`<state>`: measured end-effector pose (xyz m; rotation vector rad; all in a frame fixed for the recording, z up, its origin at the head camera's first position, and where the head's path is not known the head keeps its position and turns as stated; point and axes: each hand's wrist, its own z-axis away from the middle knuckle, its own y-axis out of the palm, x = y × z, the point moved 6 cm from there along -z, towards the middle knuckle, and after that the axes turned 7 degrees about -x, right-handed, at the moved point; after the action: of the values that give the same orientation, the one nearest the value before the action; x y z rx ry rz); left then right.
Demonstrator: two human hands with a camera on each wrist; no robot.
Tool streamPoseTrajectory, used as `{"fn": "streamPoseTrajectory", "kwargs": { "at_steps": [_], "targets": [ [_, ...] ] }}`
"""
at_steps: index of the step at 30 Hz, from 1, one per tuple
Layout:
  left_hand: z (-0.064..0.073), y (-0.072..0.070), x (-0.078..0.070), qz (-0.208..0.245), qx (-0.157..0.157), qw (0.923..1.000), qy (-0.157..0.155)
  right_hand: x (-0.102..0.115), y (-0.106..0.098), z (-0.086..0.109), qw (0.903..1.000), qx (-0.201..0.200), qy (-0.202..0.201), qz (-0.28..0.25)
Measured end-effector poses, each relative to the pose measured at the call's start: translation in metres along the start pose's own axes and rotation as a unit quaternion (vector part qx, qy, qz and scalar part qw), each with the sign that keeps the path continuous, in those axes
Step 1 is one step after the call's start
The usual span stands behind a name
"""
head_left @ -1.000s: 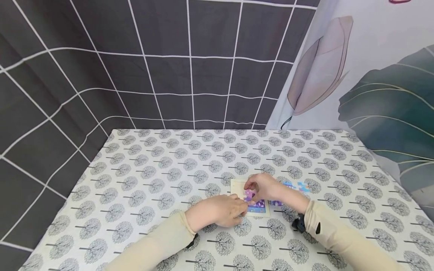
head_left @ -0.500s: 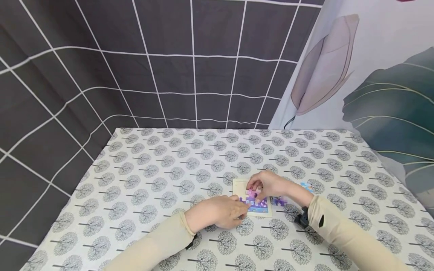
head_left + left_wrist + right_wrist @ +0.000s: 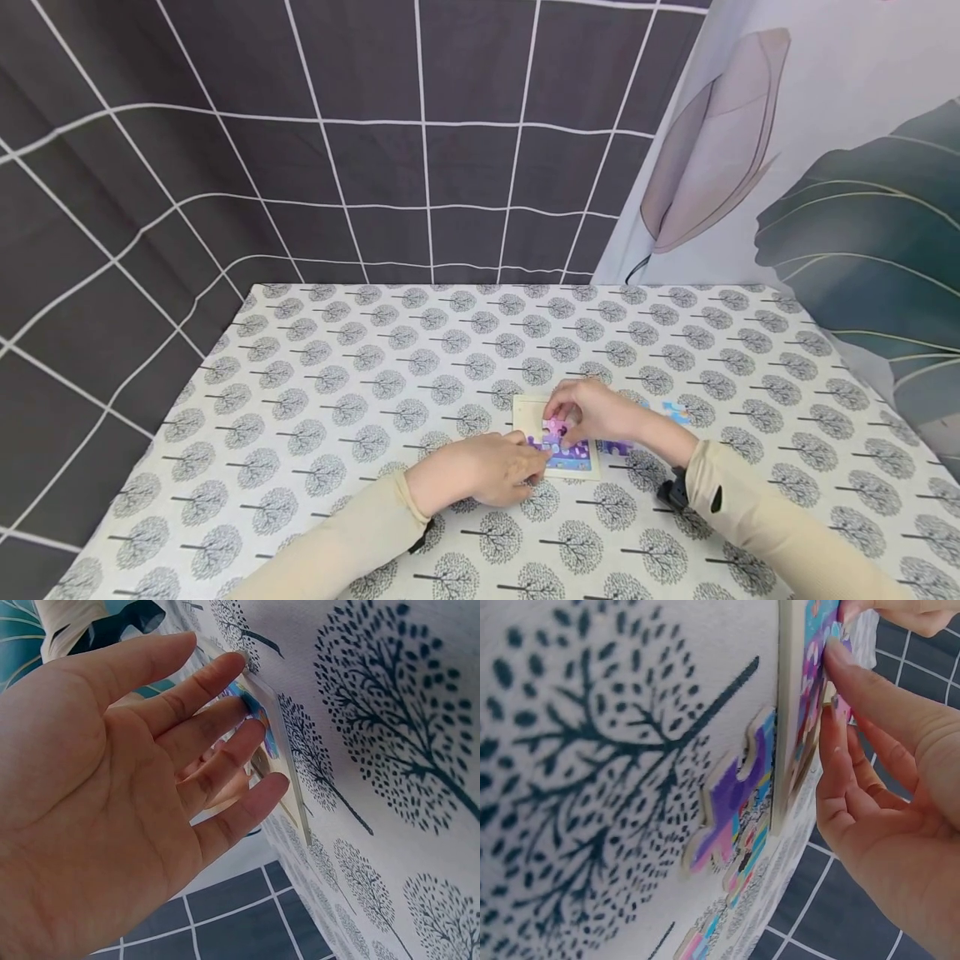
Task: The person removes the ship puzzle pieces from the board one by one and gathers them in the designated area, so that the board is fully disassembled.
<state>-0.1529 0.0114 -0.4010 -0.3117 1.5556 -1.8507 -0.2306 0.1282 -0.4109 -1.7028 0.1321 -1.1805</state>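
A pale puzzle tray (image 3: pixel 528 411) lies on the cloth, its near part filled with joined purple and blue pieces (image 3: pixel 573 463). My right hand (image 3: pixel 596 410) is over the tray and pinches a pink puzzle piece (image 3: pixel 554 427) between thumb and fingers. That pink piece (image 3: pixel 844 709) is mostly hidden behind the fingers in the right wrist view. My left hand (image 3: pixel 495 468) lies at the tray's left side, fingertips touching the puzzle. In the left wrist view, the left hand (image 3: pixel 142 765) has its fingers extended and spread, with its palm facing the camera.
Loose pieces lie right of the tray: a purple one (image 3: pixel 615 447) close by and blue ones (image 3: pixel 677 411) farther out, partly behind the right forearm. A tree-print cloth (image 3: pixel 360 400) covers the table. A dark grid curtain (image 3: pixel 375 167) hangs behind it.
The right hand has shifted slightly over the tray with the pink piece, and its forearm now covers more of the loose blue pieces. The left hand stays in place.
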Motion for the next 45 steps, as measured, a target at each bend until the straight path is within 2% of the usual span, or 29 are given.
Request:
{"fn": "streamPoseTrajectory", "kwargs": {
  "at_steps": [11, 20, 25, 33, 39, 45],
  "targets": [
    [0.000, 0.000, 0.001, 0.007, 0.000, 1.0000, 0.005, 0.002, 0.000, 0.002, 0.9999, 0.010, -0.008, -0.007],
    [0.006, 0.000, -0.001, 0.007, 0.000, 0.9999, 0.015, 0.007, 0.001, 0.007, 0.9983, -0.016, -0.045, 0.033],
    [0.006, 0.000, 0.000, 0.010, 0.005, 0.9999, 0.011, 0.007, 0.001, 0.010, 0.9988, -0.015, -0.042, 0.022],
    [0.007, -0.001, 0.002, 0.025, 0.011, 0.9996, 0.004, 0.005, -0.009, 0.014, 0.9983, -0.027, -0.037, 0.037],
    [0.006, 0.000, 0.002, 0.026, 0.015, 0.9996, 0.005, 0.007, -0.018, 0.022, 0.9963, -0.044, -0.054, 0.050],
    [0.005, 0.000, 0.001, 0.017, 0.015, 0.9997, 0.011, 0.005, -0.023, 0.030, 0.9964, -0.054, -0.038, 0.054]
  ]
}}
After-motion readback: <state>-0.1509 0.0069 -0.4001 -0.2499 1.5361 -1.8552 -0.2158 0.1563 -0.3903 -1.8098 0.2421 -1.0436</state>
